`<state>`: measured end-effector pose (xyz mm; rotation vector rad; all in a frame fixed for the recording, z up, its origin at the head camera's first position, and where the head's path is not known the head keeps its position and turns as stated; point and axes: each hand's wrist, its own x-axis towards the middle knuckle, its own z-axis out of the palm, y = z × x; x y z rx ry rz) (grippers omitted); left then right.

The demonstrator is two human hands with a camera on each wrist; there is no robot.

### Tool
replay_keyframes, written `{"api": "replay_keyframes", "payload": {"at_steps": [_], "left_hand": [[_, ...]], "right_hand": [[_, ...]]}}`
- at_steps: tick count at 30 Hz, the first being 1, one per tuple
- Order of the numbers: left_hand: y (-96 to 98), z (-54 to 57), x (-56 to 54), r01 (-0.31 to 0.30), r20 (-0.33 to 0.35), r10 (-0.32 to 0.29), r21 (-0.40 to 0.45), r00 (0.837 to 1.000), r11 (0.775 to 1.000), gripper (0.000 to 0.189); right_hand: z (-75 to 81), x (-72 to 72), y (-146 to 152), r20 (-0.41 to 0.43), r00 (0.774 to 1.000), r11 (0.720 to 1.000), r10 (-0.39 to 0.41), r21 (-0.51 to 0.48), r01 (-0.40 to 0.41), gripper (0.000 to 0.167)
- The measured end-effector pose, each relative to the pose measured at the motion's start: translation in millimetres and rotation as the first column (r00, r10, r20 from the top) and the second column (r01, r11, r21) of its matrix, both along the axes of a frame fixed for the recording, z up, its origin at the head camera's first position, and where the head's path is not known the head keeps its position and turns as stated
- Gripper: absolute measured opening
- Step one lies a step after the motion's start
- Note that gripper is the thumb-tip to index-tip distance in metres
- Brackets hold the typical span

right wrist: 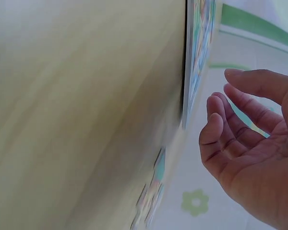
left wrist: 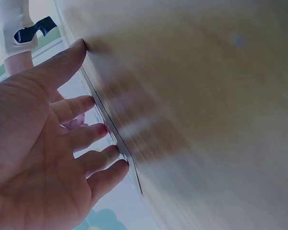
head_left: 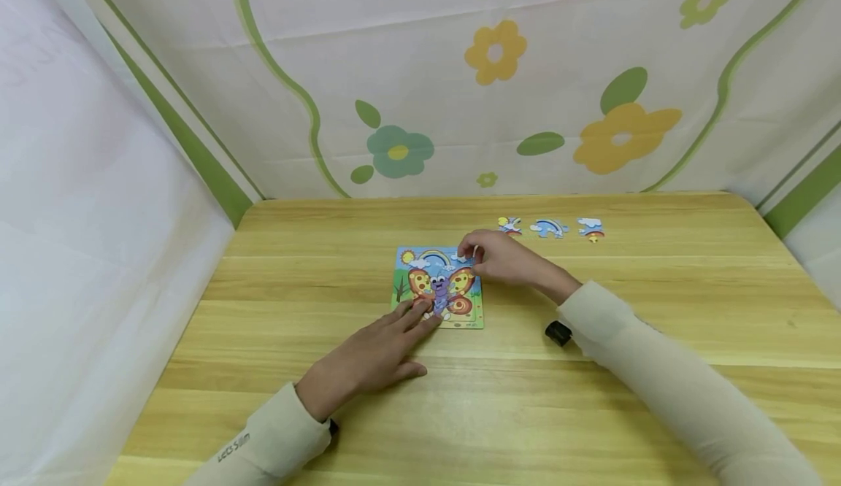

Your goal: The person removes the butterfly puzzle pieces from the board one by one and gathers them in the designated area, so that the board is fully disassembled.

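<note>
A square jigsaw puzzle (head_left: 400, 282) with a smiling purple butterfly, a sun and a rainbow lies flat on the table. My left hand (head_left: 384, 347) rests on its lower edge with fingers spread; in the left wrist view the fingertips (left wrist: 100, 129) meet the board's edge. Over the upper right corner hovers my right hand (head_left: 502, 256), fingers loosely bent. The right wrist view shows that hand (right wrist: 254, 129) raised above the puzzle board (right wrist: 199, 57), a gap between thumb and fingers and nothing in it. Parts of the picture are hidden beneath both hands.
Three loose puzzle pieces lie in a row behind the right hand: one with a sun (head_left: 509, 225), one with a rainbow (head_left: 550, 228) and one with a cloud (head_left: 590, 228). Flower-printed cloth (head_left: 453, 121) hangs at the wooden table's (head_left: 499, 406) back edge.
</note>
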<state>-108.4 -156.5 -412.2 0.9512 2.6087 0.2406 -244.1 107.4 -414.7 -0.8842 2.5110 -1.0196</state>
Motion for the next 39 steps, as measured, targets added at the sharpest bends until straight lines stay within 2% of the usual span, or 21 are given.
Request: {"api": "replay_keyframes", "payload": {"at_steps": [10, 22, 32, 39], "left_hand": [[-1.2, -1.2, -1.1, -0.012, 0.017, 0.011, 0.018, 1.0, 1.0, 0.076], [-0.8, -1.0, -0.9, -0.003, 0.022, 0.002, 0.036, 1.0, 0.999, 0.074], [-1.1, -1.4, -0.3, -0.004, 0.022, 0.003, 0.031, 1.0, 1.0, 0.074], [-1.7, -2.1, -0.2, -0.008, 0.028, 0.007, 0.03, 1.0, 1.0, 0.074]], "right_hand": [[-5.7, 0.8, -26.9, -0.008, 0.996, 0.996, 0.087, 0.022, -0.086, 0.026], [-7.9, -0.7, -34.9, 0.039, 0.995, 0.993, 0.092, 0.073, -0.095, 0.027], [-7.5, -2.6, -40.0, 0.106, 0.99, 0.989, 0.091, 0.102, -0.102, 0.035], [-7.8, -3.1, -43.1, 0.114, 0.989, 0.986, 0.09, 0.132, -0.105, 0.036]]}}
